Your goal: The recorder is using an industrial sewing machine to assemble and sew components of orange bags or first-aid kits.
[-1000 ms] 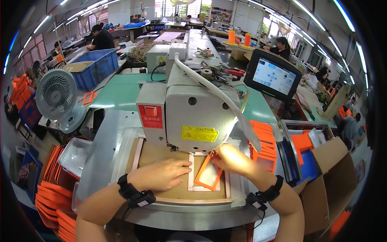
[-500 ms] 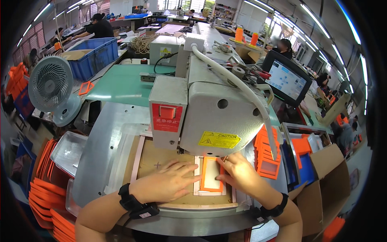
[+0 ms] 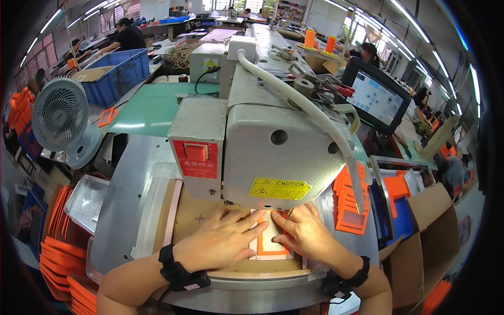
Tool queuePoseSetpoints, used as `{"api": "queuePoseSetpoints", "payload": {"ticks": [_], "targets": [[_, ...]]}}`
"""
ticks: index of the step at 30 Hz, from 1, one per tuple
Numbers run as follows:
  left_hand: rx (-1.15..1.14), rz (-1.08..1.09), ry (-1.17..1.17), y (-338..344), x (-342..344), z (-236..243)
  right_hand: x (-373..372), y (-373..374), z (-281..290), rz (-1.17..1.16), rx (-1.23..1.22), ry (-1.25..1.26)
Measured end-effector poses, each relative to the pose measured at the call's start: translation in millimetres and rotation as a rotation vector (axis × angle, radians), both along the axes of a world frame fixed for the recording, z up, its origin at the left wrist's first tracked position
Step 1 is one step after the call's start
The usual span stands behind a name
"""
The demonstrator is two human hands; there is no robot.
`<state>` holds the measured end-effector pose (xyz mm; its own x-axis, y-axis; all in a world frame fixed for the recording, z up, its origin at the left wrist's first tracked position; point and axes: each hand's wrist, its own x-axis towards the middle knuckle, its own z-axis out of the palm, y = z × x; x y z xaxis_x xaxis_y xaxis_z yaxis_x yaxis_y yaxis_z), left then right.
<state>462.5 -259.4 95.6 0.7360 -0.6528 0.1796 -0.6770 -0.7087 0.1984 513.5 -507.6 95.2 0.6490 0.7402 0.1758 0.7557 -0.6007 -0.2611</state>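
An orange rectangular frame with a pale centre (image 3: 274,245) lies within white strips on a brown board (image 3: 194,231), under the head of a grey machine (image 3: 273,136). My left hand (image 3: 223,239) is spread flat over the board, its fingertips on the frame's left side. At the frame's right side, my right hand (image 3: 299,231) has its thumb and fingers apart, pressing on it. The board sits on a steel table (image 3: 118,199). The machine hides the frame's far edge, and my fingers cover part of both sides.
Orange frames are piled right (image 3: 349,215) and left (image 3: 60,262). An open cardboard box (image 3: 425,252), a metal tray (image 3: 89,202), a fan (image 3: 60,115), a blue bin (image 3: 115,86) and a screen (image 3: 375,94) surround the machine. Co-workers (image 3: 126,39) work behind.
The orange frame, tilted one second ago, now lies straight within the white strips. My left hand has moved right onto it, and my right hand has shifted lower and loosened its grip.
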Motion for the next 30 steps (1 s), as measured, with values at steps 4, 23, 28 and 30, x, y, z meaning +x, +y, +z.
{"api": "queuePoseSetpoints", "payload": {"ticks": [4,23,28,30], "targets": [[0.02,0.014,-0.003,-1.5,1.3,2.7,0.6,-2.5,3.8,0.009,0.046,0.059],[0.083,0.055,0.08,-3.6,1.8,7.5,9.1,-20.3,-7.6,-0.079,0.182,0.207],[0.043,0.054,0.076,-4.9,2.8,9.3,23.8,-20.5,-4.9,-0.061,0.141,0.26],[0.029,0.042,0.076,-3.7,1.9,9.0,23.9,-21.4,-0.8,-0.044,0.13,0.304]]}}
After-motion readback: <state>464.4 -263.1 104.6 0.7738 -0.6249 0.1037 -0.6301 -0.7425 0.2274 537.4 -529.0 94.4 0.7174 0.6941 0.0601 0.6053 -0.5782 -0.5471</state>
